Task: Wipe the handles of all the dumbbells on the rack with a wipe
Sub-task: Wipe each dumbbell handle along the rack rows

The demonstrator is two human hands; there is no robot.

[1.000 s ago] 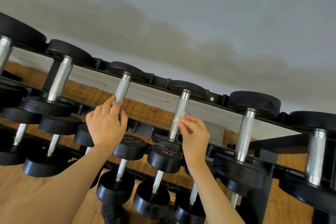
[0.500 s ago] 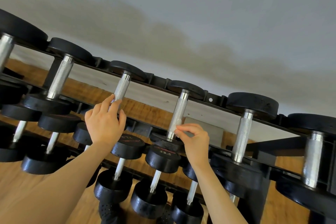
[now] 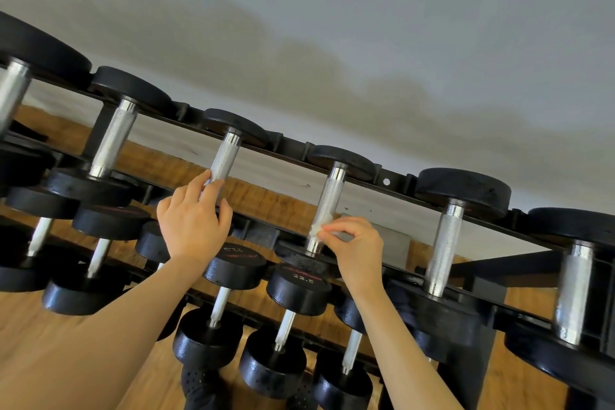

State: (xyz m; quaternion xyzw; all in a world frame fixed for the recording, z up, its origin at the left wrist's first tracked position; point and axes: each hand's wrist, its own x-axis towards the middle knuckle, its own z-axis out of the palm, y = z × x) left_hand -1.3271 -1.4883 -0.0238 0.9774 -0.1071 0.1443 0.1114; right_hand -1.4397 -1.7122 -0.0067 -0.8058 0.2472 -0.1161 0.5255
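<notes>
Head view showed me the wipe (image 3: 320, 229), soft and light, pinched by my right hand (image 3: 357, 251) against a knurled top-rack handle (image 3: 327, 210), while my left hand (image 3: 193, 223) gripped the neighbouring handle (image 3: 225, 160); the heavy dumbbells needed no lifting.

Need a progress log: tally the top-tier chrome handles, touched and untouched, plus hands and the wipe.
Top-tier handles touched: 2
Top-tier handles untouched: 4
Hands, left hand and right hand: 2
Wipe, pinched by right hand: 1
Total: 9
</notes>
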